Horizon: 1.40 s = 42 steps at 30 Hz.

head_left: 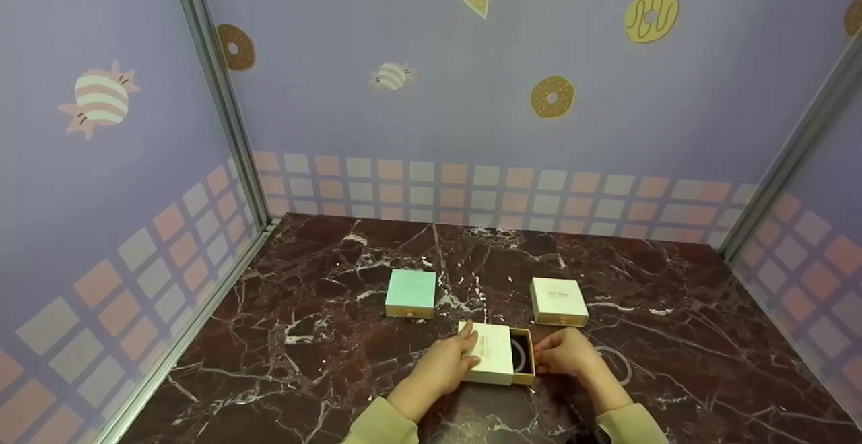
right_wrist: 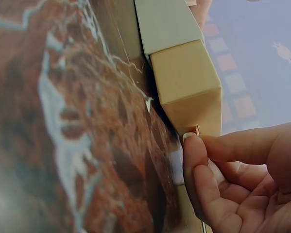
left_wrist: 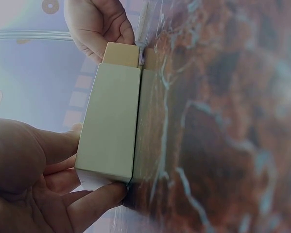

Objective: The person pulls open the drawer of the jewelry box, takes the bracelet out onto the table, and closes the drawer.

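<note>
A cream drawer-style gift box [head_left: 489,350] lies on the dark marbled table, its gold inner drawer [head_left: 524,379] pulled partway out to the right. Inside the drawer's opening shows part of a pale ring-shaped bangle [head_left: 519,355] on a dark lining. My left hand [head_left: 439,364] holds the cream outer sleeve at its left end, thumb and fingers on opposite sides. At the drawer's front, my right hand [head_left: 567,352] pinches the small pull tab [right_wrist: 197,130] between thumb and forefinger; the fingertips cover most of the tab.
Behind the left hand sits a mint-green box [head_left: 411,289] with a gold front. A second cream box [head_left: 559,298], closed, stands behind the right hand. Another pale bangle [head_left: 627,368] lies on the table beside the right wrist. Patterned panels [head_left: 417,120] enclose the back and sides.
</note>
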### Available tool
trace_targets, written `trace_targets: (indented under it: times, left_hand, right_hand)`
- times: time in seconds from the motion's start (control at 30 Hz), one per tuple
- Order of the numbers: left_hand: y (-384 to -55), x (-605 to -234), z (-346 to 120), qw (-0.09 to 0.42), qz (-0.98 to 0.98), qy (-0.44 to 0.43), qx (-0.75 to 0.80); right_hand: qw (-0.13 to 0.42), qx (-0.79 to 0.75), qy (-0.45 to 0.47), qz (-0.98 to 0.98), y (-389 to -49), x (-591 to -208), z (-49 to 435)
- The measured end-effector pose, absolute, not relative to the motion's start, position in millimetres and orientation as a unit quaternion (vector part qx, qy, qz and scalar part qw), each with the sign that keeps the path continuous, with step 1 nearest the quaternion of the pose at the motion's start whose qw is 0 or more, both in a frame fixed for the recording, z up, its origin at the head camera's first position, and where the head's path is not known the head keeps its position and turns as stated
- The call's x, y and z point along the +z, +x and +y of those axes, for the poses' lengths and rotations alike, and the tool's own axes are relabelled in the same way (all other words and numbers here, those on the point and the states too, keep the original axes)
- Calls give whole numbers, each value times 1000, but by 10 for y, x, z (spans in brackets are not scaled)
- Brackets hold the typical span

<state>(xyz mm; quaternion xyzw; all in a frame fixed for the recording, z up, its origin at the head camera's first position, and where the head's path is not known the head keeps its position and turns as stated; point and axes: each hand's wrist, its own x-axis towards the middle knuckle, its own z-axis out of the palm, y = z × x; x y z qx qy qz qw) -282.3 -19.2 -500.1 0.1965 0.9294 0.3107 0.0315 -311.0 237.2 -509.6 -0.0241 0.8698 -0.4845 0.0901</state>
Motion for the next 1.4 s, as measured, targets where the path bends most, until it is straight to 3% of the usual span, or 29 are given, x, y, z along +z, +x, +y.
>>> trace_targets:
  times: [0.53, 1.4]
  left_hand:
    - [-2825, -4997, -198, 36, 929, 198, 312]
    - [-2827, -4992, -189, 40, 933, 191, 304]
  right_hand:
    - [106, -477, -17, 872, -3120, -5039, 2471]
    - [83, -428, 2, 900, -3108, -4978, 2561]
